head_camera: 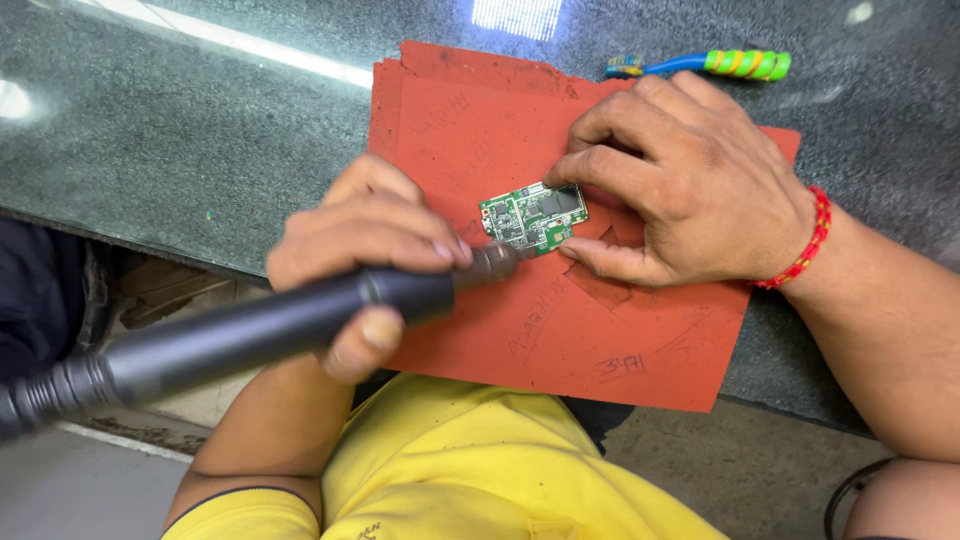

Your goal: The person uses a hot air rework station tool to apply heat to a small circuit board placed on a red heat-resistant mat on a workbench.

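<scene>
Between the two hands, at the middle of a red-orange rubber mat [600,330], lies a small green circuit board [533,215]. The right hand [690,185] comes in from the right, its fingers [610,165] pressed down on the far edge of the board while the thumb braces the near right edge, pinning it flat against the mat. The left hand [365,255] has its fingers curled tightly around a black hot-air tool handle [270,325], thumb underneath, and the metal nozzle [495,262] points at the near left corner of the board, just touching or almost touching it. A ribbed hose runs off from the handle toward the left edge. A red beaded bracelet [805,245] circles the right wrist. The mat rests on a dark speckled stone surface [180,130], and a toothbrush [705,64] with a blue and green handle lies at the far side, beyond the right hand. Nearest the camera is a yellow shirt [450,470].
</scene>
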